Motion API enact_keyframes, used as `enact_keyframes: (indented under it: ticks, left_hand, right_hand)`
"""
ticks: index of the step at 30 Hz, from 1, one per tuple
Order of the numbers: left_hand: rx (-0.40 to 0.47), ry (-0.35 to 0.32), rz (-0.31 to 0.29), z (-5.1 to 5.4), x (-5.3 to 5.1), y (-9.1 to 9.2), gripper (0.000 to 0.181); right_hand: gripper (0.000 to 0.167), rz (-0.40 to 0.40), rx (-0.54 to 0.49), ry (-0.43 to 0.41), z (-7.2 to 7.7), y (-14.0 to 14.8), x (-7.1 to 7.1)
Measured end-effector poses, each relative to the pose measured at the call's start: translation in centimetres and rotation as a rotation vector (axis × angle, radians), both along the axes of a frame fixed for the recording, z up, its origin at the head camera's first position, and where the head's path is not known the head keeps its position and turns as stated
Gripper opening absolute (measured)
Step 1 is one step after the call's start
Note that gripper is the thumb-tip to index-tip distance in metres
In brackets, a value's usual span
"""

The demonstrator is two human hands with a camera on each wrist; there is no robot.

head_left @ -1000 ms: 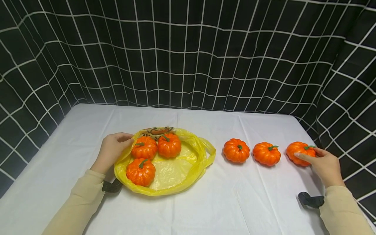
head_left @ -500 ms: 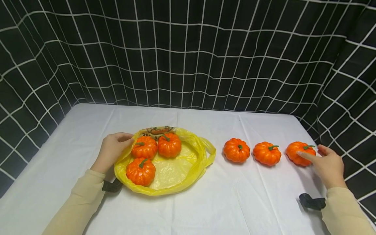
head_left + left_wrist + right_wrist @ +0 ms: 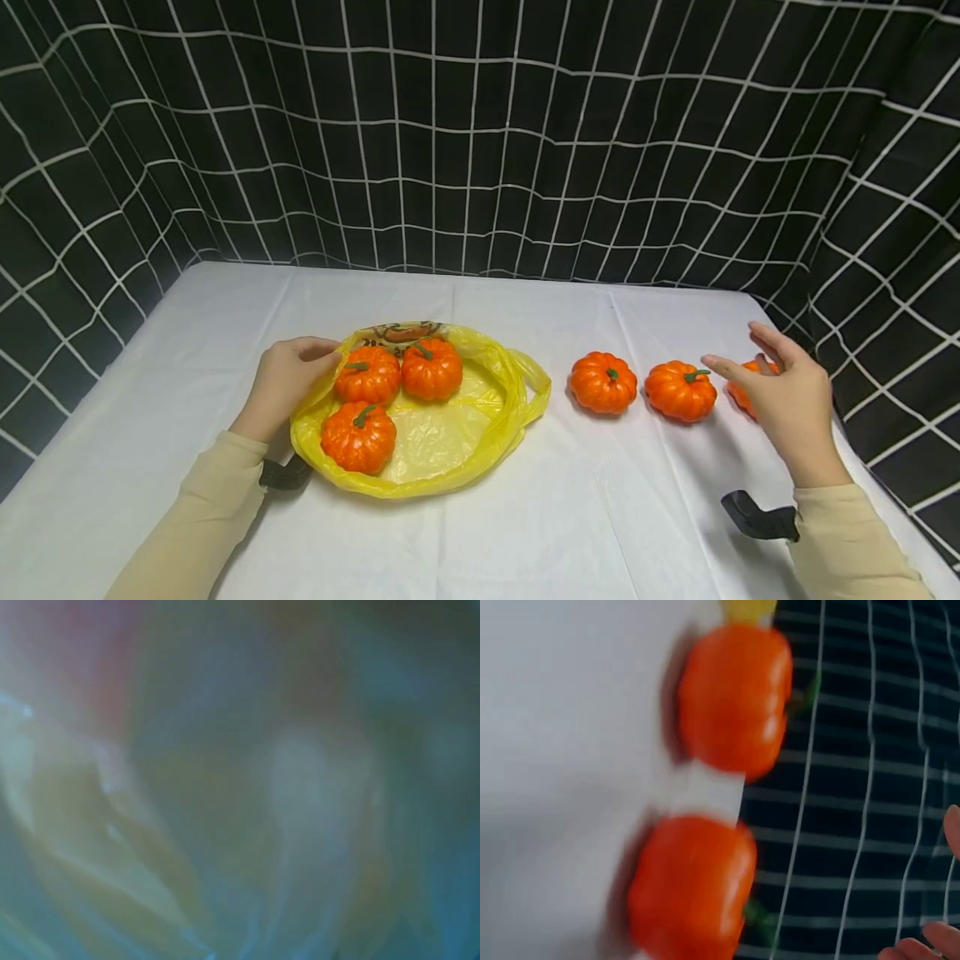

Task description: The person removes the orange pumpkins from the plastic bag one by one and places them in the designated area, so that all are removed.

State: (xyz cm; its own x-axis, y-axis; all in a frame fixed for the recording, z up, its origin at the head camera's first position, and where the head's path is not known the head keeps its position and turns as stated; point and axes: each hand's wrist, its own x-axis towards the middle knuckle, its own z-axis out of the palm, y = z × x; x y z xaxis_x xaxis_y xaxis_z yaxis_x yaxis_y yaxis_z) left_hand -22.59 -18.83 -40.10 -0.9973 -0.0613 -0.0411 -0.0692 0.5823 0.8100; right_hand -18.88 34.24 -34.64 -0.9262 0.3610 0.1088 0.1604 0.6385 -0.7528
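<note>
My left hand (image 3: 288, 383) pinches the left rim of a yellow plastic bag (image 3: 450, 483) that lies spread on the table. Inside the bag sit three small orange pumpkins, one at the back left (image 3: 367, 375), one at the back right (image 3: 432, 370) and one in front (image 3: 358, 437). To the right stands a row of three more pumpkins: a left one (image 3: 603, 382), a middle one (image 3: 679, 392) and a right one (image 3: 741, 402), partly hidden by my hand. Over that right pumpkin my right hand (image 3: 795, 404) hovers with spread fingers, holding nothing. The left wrist view is blurred.
A white cloth covers the table (image 3: 525, 533). Behind and at the sides hangs a black curtain (image 3: 480, 142) with a white grid. One loop handle (image 3: 538, 387) of the bag points toward the row of pumpkins.
My right hand has let go of the right pumpkin, lifted and moved left toward the middle one. The left hand and the bag stay in place.
</note>
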Motion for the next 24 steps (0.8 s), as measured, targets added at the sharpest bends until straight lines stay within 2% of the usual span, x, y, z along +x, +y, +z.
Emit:
enact_keyframes:
  ticks: [4, 8, 14, 18, 24]
  left_hand:
    - [-0.006, 0.001, 0.002, 0.0, 0.0, -0.1, 0.037]
    - [-0.002, 0.001, 0.005, 0.1, -0.1, -0.1, 0.038]
    - [0.012, -0.007, 0.009, 0.2, 0.0, -0.1, 0.037]
    - [0.016, -0.006, 0.007, 0.2, 0.1, -0.1, 0.036]
    - [0.019, -0.020, 0.011, 0.2, 0.0, -0.1, 0.036]
  right_hand:
    - [0.083, 0.119, -0.021, 0.056, 0.3, -3.0, 0.0]
    - [0.079, 0.232, -0.036, 0.078, 0.2, -5.5, 0.0]
    - [0.078, 0.332, -0.042, 0.047, 0.1, -8.8, -0.1]
    - [0.078, 0.399, -0.100, 0.023, 0.0, -10.8, -0.2]
    - [0.081, 0.458, -0.180, -0.068, -0.2, -13.1, -0.1]
